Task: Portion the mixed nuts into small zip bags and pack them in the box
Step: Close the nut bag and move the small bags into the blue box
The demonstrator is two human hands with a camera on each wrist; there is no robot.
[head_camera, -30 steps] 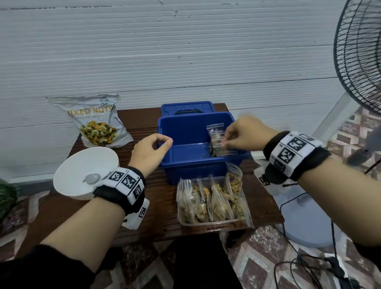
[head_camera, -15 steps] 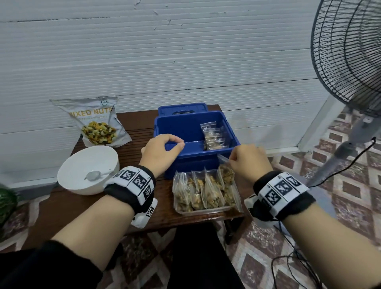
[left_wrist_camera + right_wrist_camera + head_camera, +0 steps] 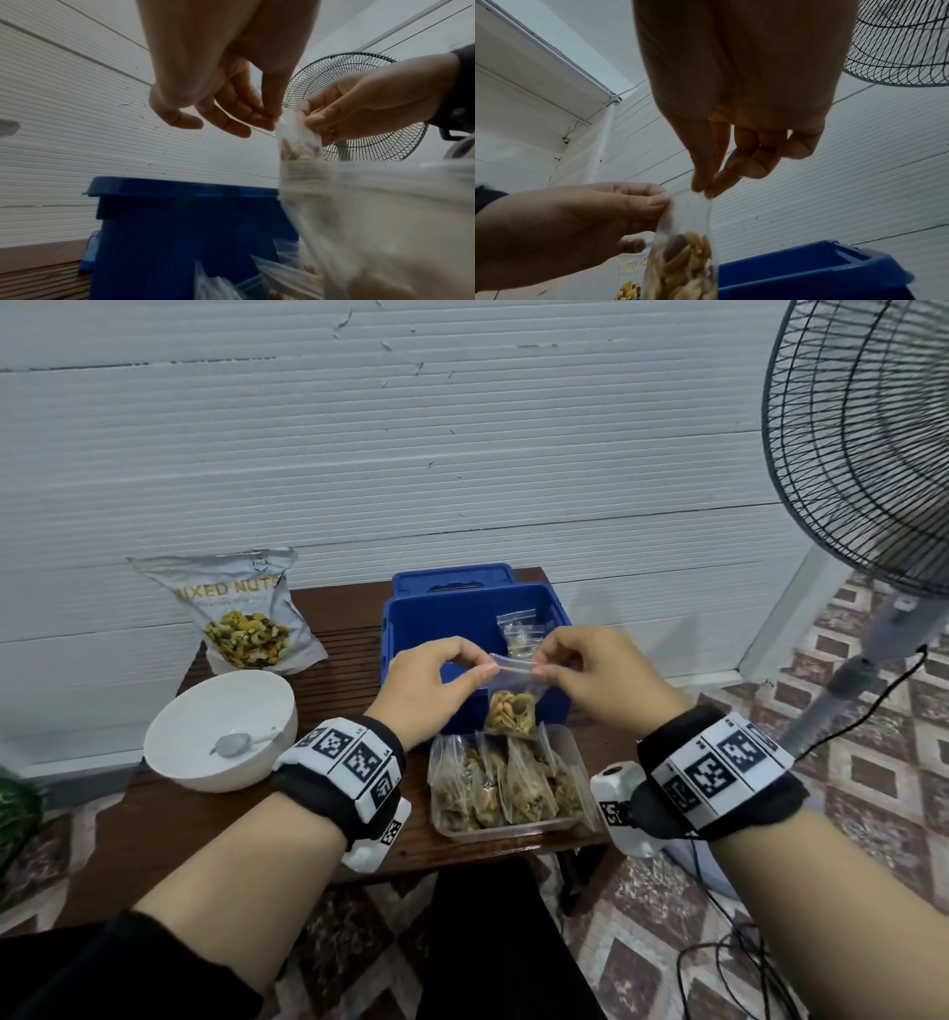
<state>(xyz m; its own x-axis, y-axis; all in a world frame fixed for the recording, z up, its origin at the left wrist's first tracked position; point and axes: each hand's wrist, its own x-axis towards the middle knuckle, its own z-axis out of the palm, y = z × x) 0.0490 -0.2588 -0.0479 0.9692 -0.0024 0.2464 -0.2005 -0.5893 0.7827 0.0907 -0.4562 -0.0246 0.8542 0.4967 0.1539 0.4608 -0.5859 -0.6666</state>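
A small clear zip bag of mixed nuts [image 3: 511, 706] hangs above the front wall of the blue box [image 3: 411, 629]. My left hand [image 3: 436, 680] pinches its top left corner and my right hand [image 3: 580, 675] pinches the top right corner. The left wrist view shows the zip bag [image 3: 295, 136] between my left hand [image 3: 267, 115] and the right hand [image 3: 359, 113]. From the right wrist, the zip bag [image 3: 682, 253] hangs from my right hand [image 3: 706, 186], the left hand [image 3: 582, 223] holding its other edge. Filled bags [image 3: 521, 634] stand inside the box at its right side.
A clear tray [image 3: 577, 819] with several filled bags sits at the table's front edge below my hands. A white bowl [image 3: 205, 711] with a spoon [image 3: 233, 744] is at the left, the mixed nuts pouch [image 3: 241, 613] behind it. A standing fan [image 3: 873, 454] is at the right.
My right hand has lifted a filled bag out of the tray. My left hand has left the box rim and taken the bag's other top corner.
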